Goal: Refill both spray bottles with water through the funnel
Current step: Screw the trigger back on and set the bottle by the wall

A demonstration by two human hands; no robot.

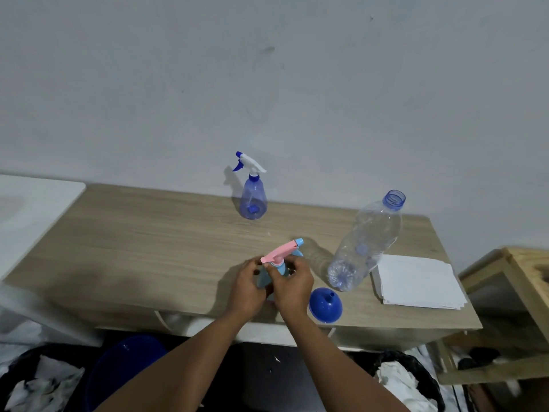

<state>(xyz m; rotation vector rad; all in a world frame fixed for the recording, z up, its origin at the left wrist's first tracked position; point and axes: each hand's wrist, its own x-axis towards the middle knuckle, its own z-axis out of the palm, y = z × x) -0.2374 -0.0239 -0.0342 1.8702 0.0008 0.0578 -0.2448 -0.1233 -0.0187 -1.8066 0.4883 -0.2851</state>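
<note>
A light blue spray bottle with a pink trigger head (280, 253) stands near the front edge of the wooden table (148, 248). My left hand (248, 288) grips its body, which is mostly hidden. My right hand (292, 285) is closed around its neck, just under the pink head. A blue spray bottle with a white head (253, 197) stands upright at the back of the table by the wall. A blue funnel (325, 304) lies mouth-down to the right of my right hand. A large clear water bottle (364, 245), uncapped, stands at the right.
A stack of white paper (419, 281) lies at the table's right end. A wooden shelf (511, 292) stands to the right. Below the table sit a blue bucket (124, 370) and black bags with white cloths (401, 379). A white surface (29, 209) adjoins the left.
</note>
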